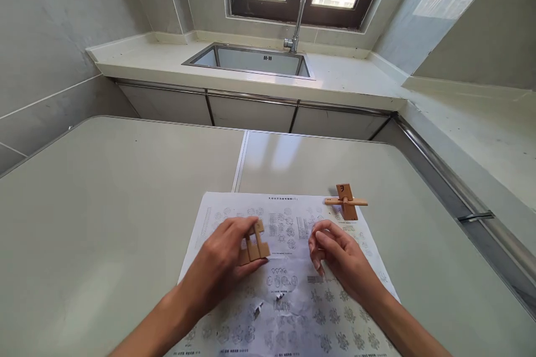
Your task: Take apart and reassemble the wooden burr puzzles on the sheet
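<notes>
Honey-brown wood, cut flat and notched at the edges, forms the puzzle pieces (259,250) we see gripped between the thumb and fingers of the left hand (224,251), above a printed paper sheet (288,262). The right hand (335,251), half open with fingers loosely curled, hovers over the sheet's other side. Near its far right corner, we find a crossed wooden assembly (348,211): a flat rectangular panel met by a slim bar, with a rounded peg at the crossing. One dark mark on the panel resembles a 3, though we cannot be sure of it. Rows of small line diagrams, many round or star-like, cover the creased white paper, which is torn in two spots; its heading and captions are too small for us to read. Beneath lies a smooth, pale tabletop (104,206) with rounded far corners and a light seam. Beyond, we note a cream countertop (352,75), a metal-rimmed rectangular sink (247,60), a curved chrome faucet (302,0) and a dark-framed window (307,13).
</notes>
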Action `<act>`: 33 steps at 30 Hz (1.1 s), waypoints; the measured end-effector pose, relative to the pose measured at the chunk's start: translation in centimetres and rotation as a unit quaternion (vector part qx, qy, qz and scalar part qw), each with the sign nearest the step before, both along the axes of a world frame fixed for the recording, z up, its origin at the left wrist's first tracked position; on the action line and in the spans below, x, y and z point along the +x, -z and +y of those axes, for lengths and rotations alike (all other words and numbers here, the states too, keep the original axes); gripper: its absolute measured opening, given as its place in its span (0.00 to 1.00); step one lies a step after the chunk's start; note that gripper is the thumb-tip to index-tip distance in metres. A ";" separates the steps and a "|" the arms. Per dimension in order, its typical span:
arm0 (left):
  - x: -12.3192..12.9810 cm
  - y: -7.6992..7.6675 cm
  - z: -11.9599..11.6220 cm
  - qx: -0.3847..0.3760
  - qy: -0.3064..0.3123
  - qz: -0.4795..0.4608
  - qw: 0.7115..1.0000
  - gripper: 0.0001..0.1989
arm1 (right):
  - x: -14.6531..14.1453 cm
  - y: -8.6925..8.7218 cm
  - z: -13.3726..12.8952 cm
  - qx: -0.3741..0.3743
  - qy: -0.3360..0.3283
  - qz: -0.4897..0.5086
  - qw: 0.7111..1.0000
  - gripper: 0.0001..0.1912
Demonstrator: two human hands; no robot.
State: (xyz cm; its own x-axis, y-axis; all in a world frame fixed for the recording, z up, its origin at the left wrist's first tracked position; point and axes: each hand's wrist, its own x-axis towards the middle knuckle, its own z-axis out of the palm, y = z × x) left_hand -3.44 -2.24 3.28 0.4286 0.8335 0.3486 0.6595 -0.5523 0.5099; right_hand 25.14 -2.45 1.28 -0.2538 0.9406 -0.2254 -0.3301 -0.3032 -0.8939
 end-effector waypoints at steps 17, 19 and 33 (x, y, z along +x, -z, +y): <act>2.6 0.9 1.6 -0.069 0.048 0.031 0.996 0.34 | -0.5 1.5 -0.8 0.413 -0.049 -0.469 0.779 0.16; 2.1 0.7 1.5 -0.112 0.056 -0.006 0.992 0.33 | -0.4 1.6 -0.7 0.445 -0.051 -0.488 0.749 0.15; 3.1 -0.1 0.3 -0.338 0.054 -0.211 0.916 0.35 | -0.3 -0.6 -1.3 0.317 -0.045 -0.275 0.906 0.13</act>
